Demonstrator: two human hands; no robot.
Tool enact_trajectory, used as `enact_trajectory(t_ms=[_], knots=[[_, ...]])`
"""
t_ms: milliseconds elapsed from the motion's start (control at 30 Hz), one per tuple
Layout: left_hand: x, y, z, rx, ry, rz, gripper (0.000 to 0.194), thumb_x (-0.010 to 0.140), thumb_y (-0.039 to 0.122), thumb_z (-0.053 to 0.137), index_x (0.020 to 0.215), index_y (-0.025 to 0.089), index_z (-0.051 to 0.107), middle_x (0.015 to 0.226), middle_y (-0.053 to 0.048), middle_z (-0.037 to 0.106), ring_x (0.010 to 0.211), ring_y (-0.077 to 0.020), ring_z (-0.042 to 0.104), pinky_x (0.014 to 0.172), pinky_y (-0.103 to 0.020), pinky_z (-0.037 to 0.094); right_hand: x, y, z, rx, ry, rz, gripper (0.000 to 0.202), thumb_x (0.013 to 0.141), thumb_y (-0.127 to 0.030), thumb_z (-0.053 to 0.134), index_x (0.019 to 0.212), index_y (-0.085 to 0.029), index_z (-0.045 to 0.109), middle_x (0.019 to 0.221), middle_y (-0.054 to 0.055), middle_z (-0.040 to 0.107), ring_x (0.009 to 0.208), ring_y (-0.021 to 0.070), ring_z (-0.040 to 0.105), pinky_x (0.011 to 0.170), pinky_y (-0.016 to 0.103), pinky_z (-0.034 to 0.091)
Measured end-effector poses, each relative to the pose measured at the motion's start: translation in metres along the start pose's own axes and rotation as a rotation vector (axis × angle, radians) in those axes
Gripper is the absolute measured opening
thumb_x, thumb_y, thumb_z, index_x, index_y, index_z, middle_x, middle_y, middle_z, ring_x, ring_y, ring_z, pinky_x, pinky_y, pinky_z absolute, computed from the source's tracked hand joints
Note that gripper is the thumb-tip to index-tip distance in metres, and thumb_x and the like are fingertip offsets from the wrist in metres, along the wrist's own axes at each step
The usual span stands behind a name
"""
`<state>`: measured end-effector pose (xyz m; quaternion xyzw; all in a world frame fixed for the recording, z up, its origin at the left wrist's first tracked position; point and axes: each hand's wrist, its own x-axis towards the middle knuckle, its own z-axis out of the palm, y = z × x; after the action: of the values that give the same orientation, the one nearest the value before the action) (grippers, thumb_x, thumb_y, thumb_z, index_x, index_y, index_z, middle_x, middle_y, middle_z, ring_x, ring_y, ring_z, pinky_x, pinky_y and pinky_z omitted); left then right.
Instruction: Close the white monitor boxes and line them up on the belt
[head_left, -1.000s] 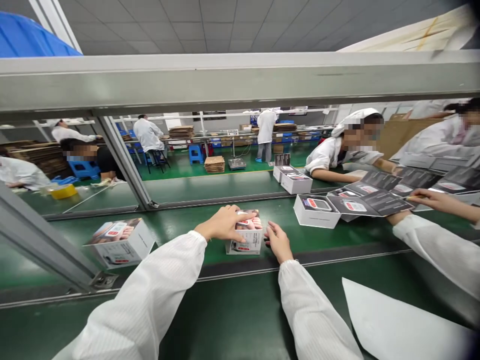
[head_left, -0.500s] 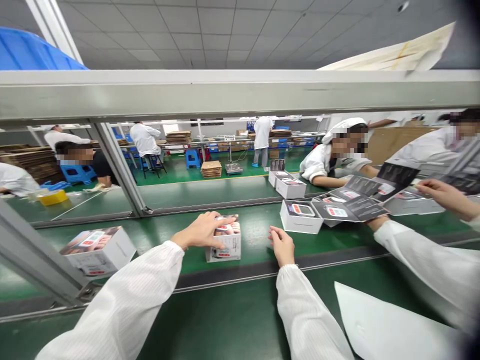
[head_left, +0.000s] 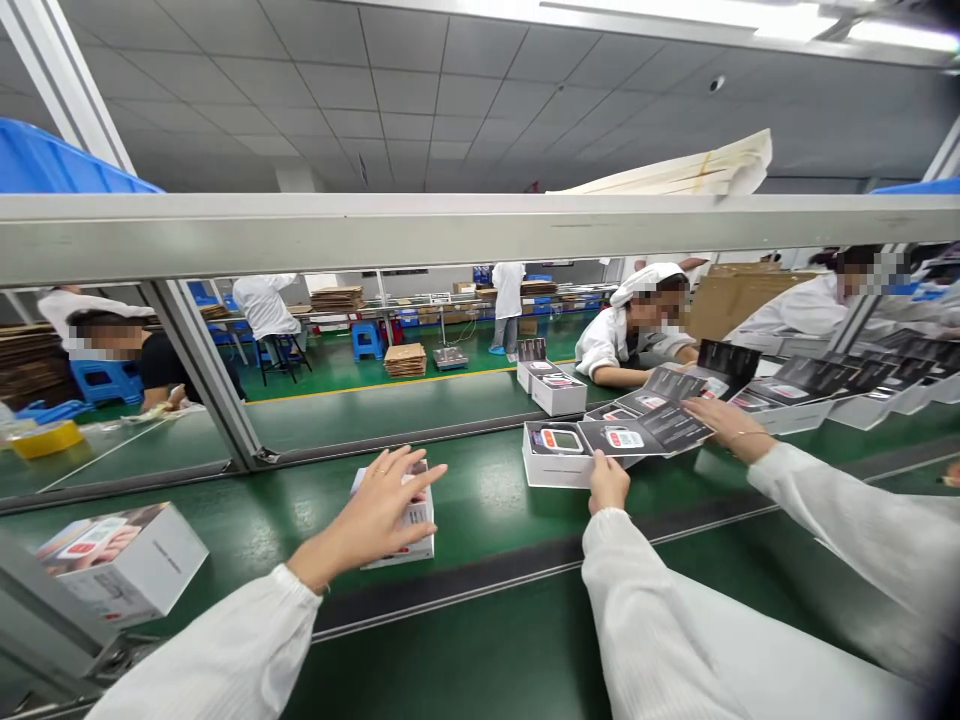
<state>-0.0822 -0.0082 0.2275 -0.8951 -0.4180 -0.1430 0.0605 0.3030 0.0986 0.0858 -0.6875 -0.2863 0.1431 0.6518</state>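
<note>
My left hand is open, its fingers spread over a closed, printed white box on the green belt. It partly hides this box; whether the fingers still touch it I cannot tell. My right hand is closed at the near right corner of an open white box. A white device with a small screen lies in that box. The dark printed lid is folded out to the right, beside my fingertips. Another closed printed box stands at the far left.
A co-worker's hand touches the dark lids at the right. More open boxes line the belt there. Across it, a person in a white cap leans near two boxes. A metal post and overhead beam frame the bench.
My right hand has moved right and closed at the open box. My left hand has loosened from the closed box, fingers spreading. The co-worker's hand has come to the lids. The view has shifted.
</note>
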Motion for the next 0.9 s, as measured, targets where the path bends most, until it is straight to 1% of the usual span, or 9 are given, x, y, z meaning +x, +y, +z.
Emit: enact_trajectory(t_ms=[100,167,267,400,500,633,733,833,900], knots=[[0.003,0.035,0.011,-0.101,0.091,0.048,0.060,0.091,0.033,0.064,0.146,0.035,0.041,0.154,-0.008,0.035,0.143,-0.0339,0.028,0.114,-0.057,0.027,-0.027,-0.003,-0.004,-0.056,-0.043,0.000,0.041,0.078,-0.054,0.048,0.062,-0.019,0.060,0.063,0.006,0.061,0.063,0.0172,0.043,0.062,0.031,0.036],[0.006,0.055,0.018,-0.182,0.108,0.058,0.062,0.091,0.030,0.063,0.147,0.034,0.038,0.154,-0.008,0.034,0.143,-0.0328,0.028,0.113,-0.055,0.032,-0.047,-0.007,-0.010,-0.084,-0.085,-0.027,0.041,0.078,-0.055,0.047,0.069,-0.019,0.064,0.067,0.006,0.064,0.064,0.0183,0.046,0.064,0.031,0.037],[0.015,0.078,0.028,-0.246,0.173,0.038,0.068,0.091,0.026,0.062,0.151,0.032,0.031,0.157,-0.011,0.025,0.145,-0.0335,0.022,0.112,-0.055,0.033,-0.071,-0.014,-0.019,-0.111,-0.162,-0.094,0.051,0.081,-0.056,0.041,0.104,-0.020,0.069,0.090,0.010,0.070,0.078,0.0241,0.057,0.072,0.033,0.041],[0.039,0.093,0.033,-0.178,0.384,0.009,0.074,0.091,0.019,0.056,0.154,0.029,0.018,0.162,-0.012,0.001,0.149,-0.0367,0.004,0.114,-0.060,0.026,-0.093,-0.020,-0.025,-0.104,-0.308,-0.252,0.062,0.087,-0.055,0.034,0.135,-0.021,0.056,0.126,0.012,0.063,0.114,0.0284,0.057,0.095,0.040,0.042],[0.062,0.096,0.040,-0.070,0.409,0.040,0.074,0.089,0.017,0.055,0.153,0.026,0.019,0.163,-0.012,-0.004,0.149,-0.0376,-0.004,0.116,-0.062,0.018,-0.104,-0.022,-0.027,-0.120,-0.477,-0.391,0.057,0.090,-0.056,0.039,0.137,-0.028,0.056,0.144,0.008,0.049,0.133,0.0262,0.045,0.108,0.043,0.035],[0.076,0.085,0.073,-0.116,0.165,-0.115,0.075,0.084,0.014,0.057,0.151,0.013,0.024,0.160,-0.022,0.015,0.148,-0.0389,0.005,0.116,-0.063,0.014,-0.115,-0.022,-0.026,-0.182,-0.627,-0.409,0.053,0.085,-0.057,0.053,0.132,-0.033,0.060,0.148,0.006,0.045,0.135,0.0279,0.043,0.110,0.045,0.035],[0.065,0.072,0.105,-0.227,0.033,-0.222,0.080,0.080,0.009,0.057,0.150,0.006,0.020,0.157,-0.029,0.018,0.145,-0.0391,0.021,0.114,-0.055,0.030,-0.120,-0.025,-0.022,-0.069,-0.713,-0.372,0.057,0.082,-0.057,0.059,0.132,-0.030,0.059,0.142,0.006,0.052,0.133,0.0271,0.045,0.111,0.042,0.036],[0.045,0.063,0.122,-0.367,0.097,-0.247,0.083,0.081,0.006,0.052,0.153,0.011,0.011,0.160,-0.025,0.008,0.146,-0.0331,0.024,0.113,-0.045,0.036,-0.123,-0.030,-0.018,0.022,-0.736,-0.332,0.053,0.084,-0.055,0.056,0.130,-0.028,0.059,0.135,0.005,0.058,0.126,0.0259,0.051,0.108,0.041,0.038],[0.031,0.057,0.119,-0.459,0.130,-0.222,0.087,0.082,0.007,0.053,0.155,0.017,0.006,0.162,-0.020,0.006,0.147,-0.0299,0.022,0.114,-0.044,0.033,-0.121,-0.032,-0.017,0.036,-0.717,-0.287,0.052,0.084,-0.055,0.056,0.128,-0.027,0.059,0.132,0.005,0.060,0.119,0.0266,0.055,0.104,0.042,0.041]])
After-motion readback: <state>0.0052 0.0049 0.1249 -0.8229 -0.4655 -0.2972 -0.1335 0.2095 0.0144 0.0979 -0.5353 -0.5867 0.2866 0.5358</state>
